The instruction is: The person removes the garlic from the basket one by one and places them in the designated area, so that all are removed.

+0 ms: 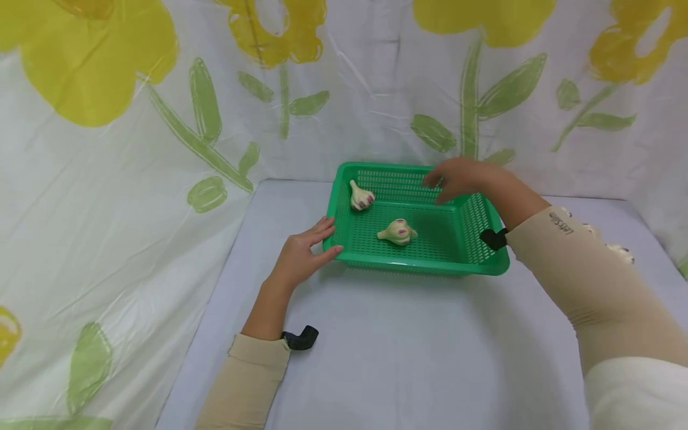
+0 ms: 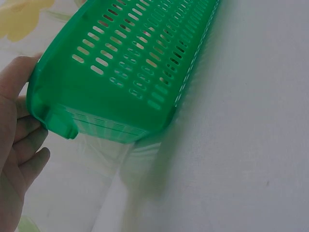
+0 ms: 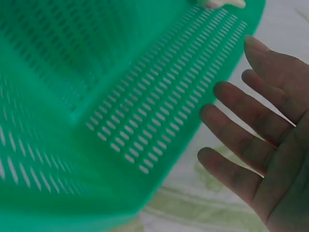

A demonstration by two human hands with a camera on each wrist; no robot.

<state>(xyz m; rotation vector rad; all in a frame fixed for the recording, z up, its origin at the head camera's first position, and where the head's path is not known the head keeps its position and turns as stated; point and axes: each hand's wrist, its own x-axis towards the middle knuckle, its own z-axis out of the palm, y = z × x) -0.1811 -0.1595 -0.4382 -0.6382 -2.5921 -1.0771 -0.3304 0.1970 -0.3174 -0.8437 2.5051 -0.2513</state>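
A green plastic basket (image 1: 424,263) with slotted walls sits on the white table. At its front left corner, my left hand (image 1: 303,254) holds the rim, thumb on the front side and fingers along the left end; the left wrist view shows the fingers (image 2: 34,150) around the rim. Inside lie two garlic bulbs: one garlic bulb (image 1: 361,196) in the back left corner, another garlic bulb (image 1: 398,232) near the middle. Over the back right part of the basket hovers my right hand (image 1: 463,177), fingers spread and holding nothing. In the right wrist view its fingertips (image 3: 223,90) are near the rim.
Several more pale bulbs (image 1: 620,253) lie on the table at the right, partly hidden behind my right forearm. A white curtain (image 1: 371,107) with yellow flowers hangs along the table's back and left edges.
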